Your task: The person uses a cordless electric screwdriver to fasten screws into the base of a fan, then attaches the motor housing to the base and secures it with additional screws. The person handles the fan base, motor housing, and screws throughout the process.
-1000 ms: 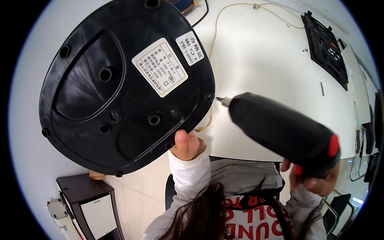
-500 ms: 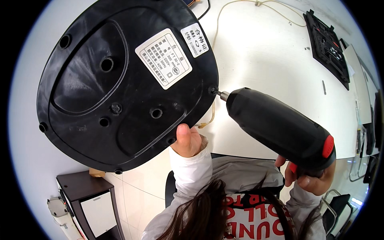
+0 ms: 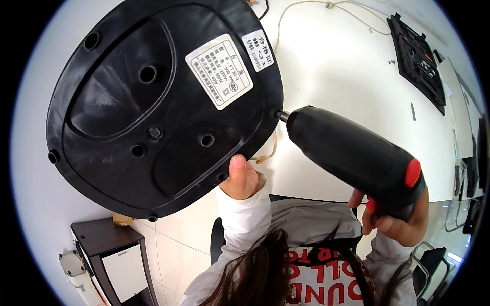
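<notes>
A large black plastic fan base (image 3: 112, 178) is held up at the left with its underside facing me. Round holes and two white labels (image 3: 219, 71) show on it. My left hand (image 3: 241, 178) grips its lower right rim, thumb on the underside; the other fingers are hidden behind. In my right hand (image 3: 403, 227) is a black and red cordless drill (image 3: 352, 158), pointing left, with a finger by the red trigger. The tip of its bit (image 3: 279, 115) sits in the hole at the base's right edge. Any screw there is hidden.
Behind the base lies a white table (image 3: 347, 86) with a pale cord (image 3: 275, 30) across it. An open black tool case (image 3: 418, 64) and a small metal rod (image 3: 413, 111) lie at the right. A dark cabinet (image 3: 107, 237) stands at the lower left.
The base has tilted slightly, its markings shifting up and right. The drill has moved a little left and up, and less of its bit shows outside the hole.
</notes>
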Demonstrator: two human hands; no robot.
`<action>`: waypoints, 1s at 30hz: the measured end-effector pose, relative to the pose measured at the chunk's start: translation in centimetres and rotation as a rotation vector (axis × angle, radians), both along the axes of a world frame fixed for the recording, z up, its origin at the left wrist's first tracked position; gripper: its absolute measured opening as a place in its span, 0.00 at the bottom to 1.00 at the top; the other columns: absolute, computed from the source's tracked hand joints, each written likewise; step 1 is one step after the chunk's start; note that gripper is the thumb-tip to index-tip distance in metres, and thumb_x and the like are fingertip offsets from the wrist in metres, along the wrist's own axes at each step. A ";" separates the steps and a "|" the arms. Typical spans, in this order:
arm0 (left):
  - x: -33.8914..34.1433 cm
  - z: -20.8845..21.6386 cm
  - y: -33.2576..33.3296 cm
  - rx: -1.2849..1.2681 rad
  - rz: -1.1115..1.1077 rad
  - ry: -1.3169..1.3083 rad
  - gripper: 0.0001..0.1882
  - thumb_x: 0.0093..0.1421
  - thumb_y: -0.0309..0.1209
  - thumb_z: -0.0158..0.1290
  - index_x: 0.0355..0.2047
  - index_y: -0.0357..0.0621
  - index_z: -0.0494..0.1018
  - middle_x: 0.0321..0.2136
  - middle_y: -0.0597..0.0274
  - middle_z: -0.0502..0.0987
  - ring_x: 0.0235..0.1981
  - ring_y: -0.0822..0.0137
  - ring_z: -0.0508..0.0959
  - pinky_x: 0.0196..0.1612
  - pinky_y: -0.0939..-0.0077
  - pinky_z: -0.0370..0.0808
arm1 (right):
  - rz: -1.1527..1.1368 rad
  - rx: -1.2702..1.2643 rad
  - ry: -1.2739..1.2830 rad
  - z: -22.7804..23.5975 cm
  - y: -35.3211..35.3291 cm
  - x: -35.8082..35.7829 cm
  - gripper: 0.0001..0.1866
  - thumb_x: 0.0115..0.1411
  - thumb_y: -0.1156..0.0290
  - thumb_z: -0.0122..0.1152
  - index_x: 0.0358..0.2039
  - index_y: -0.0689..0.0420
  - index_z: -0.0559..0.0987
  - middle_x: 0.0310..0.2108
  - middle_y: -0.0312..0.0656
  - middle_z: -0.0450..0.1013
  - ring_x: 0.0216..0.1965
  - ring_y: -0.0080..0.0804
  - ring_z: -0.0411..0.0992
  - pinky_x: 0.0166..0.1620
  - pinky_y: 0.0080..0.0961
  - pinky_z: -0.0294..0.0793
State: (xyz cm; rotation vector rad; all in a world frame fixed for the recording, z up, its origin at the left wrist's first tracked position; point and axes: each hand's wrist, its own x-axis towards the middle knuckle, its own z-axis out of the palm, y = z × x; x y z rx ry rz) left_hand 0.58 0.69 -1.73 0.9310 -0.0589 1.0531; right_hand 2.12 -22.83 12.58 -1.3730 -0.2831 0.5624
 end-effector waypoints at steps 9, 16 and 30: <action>-0.2 -0.3 0.0 -0.010 -0.030 0.008 0.28 0.54 0.37 0.54 0.55 0.43 0.63 0.50 0.59 0.70 0.49 0.62 0.72 0.53 0.66 0.69 | -0.048 -0.088 0.036 -1.2 0.6 -2.4 0.31 0.42 0.71 0.69 0.44 0.70 0.66 0.31 0.47 0.73 0.30 0.28 0.73 0.35 0.22 0.70; -0.5 -0.4 0.1 -0.020 -0.056 0.026 0.28 0.54 0.36 0.55 0.55 0.43 0.63 0.50 0.60 0.70 0.50 0.63 0.72 0.54 0.67 0.68 | 0.016 -0.075 -0.074 -4.3 1.3 -3.9 0.33 0.46 0.69 0.67 0.47 0.72 0.62 0.30 0.48 0.74 0.28 0.30 0.74 0.33 0.22 0.71; -0.9 -0.8 0.3 -0.052 -0.080 0.073 0.28 0.53 0.36 0.56 0.54 0.43 0.63 0.50 0.62 0.69 0.50 0.64 0.71 0.56 0.69 0.66 | 0.050 -0.032 -0.052 -6.2 0.9 -4.4 0.33 0.46 0.68 0.68 0.47 0.72 0.62 0.32 0.47 0.73 0.29 0.31 0.73 0.34 0.22 0.71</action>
